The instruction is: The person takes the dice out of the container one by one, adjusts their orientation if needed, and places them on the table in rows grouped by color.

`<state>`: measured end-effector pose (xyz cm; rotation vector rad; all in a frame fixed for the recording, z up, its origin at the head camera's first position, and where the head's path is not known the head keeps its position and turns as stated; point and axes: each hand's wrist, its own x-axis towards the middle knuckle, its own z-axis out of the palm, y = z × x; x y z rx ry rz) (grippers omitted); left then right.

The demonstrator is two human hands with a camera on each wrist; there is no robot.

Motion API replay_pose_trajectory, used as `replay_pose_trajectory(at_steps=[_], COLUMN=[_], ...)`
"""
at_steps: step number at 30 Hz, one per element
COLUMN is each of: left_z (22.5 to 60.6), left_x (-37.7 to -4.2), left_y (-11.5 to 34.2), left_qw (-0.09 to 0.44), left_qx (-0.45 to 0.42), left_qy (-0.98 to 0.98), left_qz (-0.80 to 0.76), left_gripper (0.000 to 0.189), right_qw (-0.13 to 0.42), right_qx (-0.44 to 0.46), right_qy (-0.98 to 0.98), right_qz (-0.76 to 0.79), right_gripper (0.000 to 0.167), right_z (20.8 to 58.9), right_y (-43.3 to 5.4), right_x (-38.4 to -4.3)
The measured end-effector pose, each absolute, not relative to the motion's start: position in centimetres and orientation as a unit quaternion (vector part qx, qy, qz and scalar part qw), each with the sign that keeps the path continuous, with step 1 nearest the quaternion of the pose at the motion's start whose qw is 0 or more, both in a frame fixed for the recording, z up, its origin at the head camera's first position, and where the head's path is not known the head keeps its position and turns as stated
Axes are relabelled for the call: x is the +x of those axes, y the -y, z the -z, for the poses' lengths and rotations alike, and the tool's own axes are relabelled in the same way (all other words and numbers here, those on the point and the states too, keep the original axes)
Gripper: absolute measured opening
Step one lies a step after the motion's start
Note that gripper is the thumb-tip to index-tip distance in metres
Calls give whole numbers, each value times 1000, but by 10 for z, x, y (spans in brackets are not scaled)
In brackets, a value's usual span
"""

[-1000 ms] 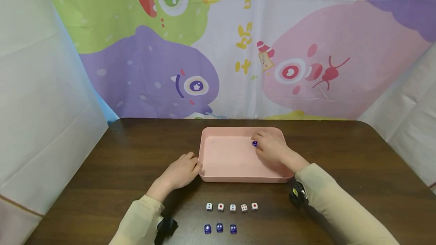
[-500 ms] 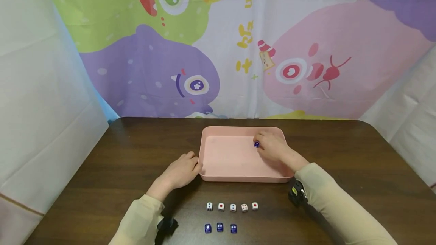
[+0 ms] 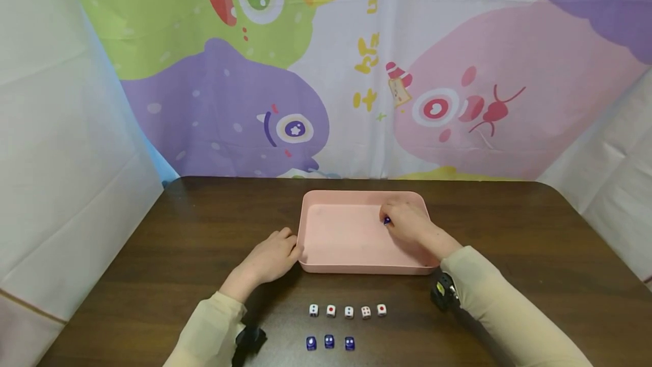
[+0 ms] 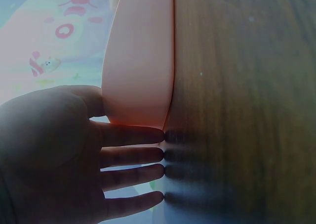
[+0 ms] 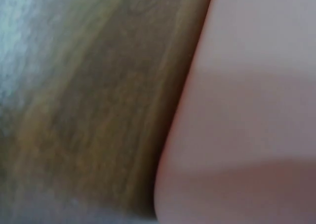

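A pink tray lies on the table. My left hand rests at its left end, thumb against the rim. In the left wrist view the fingers are fairly straight, their tips on the tabletop and the index finger against the tray wall. Inside the tray's right half, my right hand pinches a blue die, mostly covered by the fingers. The right wrist view shows only the tray's outer wall and the table, not the hand.
In front of the tray, several white dice form a row on the brown table. Nearer me sits a row of three blue dice. A cartoon-printed curtain hangs behind the table.
My right hand, with the blue die in its fingers, has shifted slightly right and toward me inside the tray. The left hand and the rows of dice stay put.
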<state>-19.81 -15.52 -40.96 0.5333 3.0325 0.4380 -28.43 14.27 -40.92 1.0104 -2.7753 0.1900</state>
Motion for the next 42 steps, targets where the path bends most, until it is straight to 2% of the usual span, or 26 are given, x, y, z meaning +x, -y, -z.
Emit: replay_pose_trajectory(at_steps=[8,17,32,42], left_z=[409,407,404,407], left_x=[-197,-197,-197,-197], left_y=[155,154,154,155], left_qw=[18,20,19,20], left_qx=[169,173,173,167], left_qy=[-975,-974,-975,-975], left_qz=[-142,-142,-140,-142], left_gripper=[31,31,31,31], right_qw=[94,63,141,133], right_qx=[347,325,379,388], right_qy=[929,935,909,903], right_qz=[-85,-132,-99,-126], right_gripper=[6,5,8,10], right_z=[406,402,393,387], right_y=[-144,-143,-135,-131], right_x=[-279,-267,-246,-226])
